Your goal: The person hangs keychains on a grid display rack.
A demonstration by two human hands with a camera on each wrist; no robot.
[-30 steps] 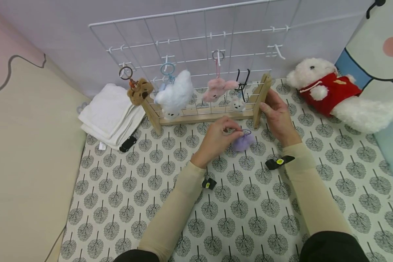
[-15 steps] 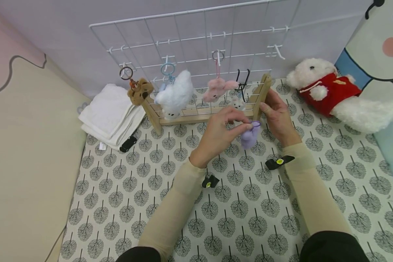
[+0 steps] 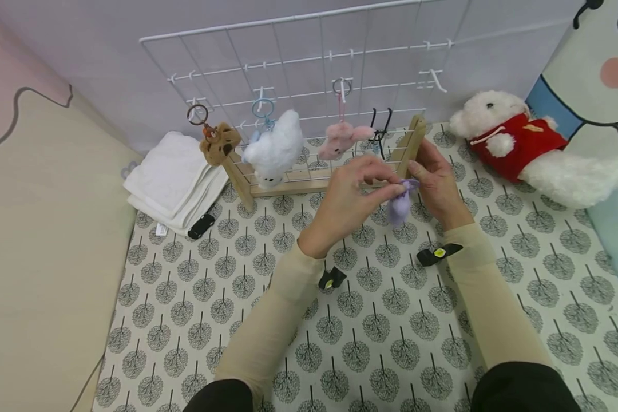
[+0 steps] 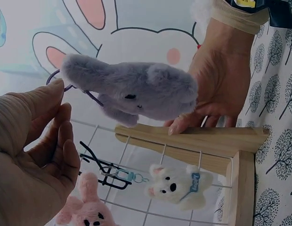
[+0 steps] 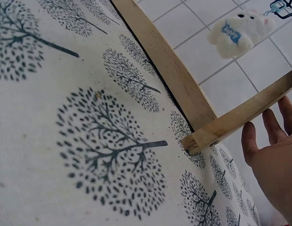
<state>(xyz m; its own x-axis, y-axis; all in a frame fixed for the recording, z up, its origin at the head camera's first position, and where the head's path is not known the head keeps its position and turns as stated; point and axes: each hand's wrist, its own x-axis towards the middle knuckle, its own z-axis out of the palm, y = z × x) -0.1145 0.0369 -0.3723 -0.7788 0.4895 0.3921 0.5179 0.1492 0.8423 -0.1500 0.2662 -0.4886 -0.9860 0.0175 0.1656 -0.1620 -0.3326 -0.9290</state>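
My left hand (image 3: 340, 200) pinches the purple ring (image 4: 53, 76) of a plush bunny keychain (image 4: 150, 89) between thumb and forefinger. The lilac bunny hangs in front of the rack's right end in the head view. My right hand (image 3: 439, 189) holds the wooden end support (image 3: 411, 146), thumb on the near side and fingers on the other. On the white wire rack (image 3: 288, 60) hang a brown plush (image 3: 220, 143), a fluffy white plush (image 3: 275, 149) and a pink bunny (image 3: 342, 139). A small white bear (image 4: 181, 186) hangs low near a black hook (image 3: 381, 134).
A bare white hook (image 3: 435, 80) sticks out at the rack's upper right. Right of the rack lies a white plush in a red hoodie (image 3: 520, 137). Folded white towels (image 3: 170, 177) and a small black toy car (image 3: 201, 226) are on the left of the tree-print cloth (image 3: 268, 263).
My left hand has lifted the bunny keychain off the low spot near the cloth, moving up and right toward the rack's end support. The right hand stays on the support.
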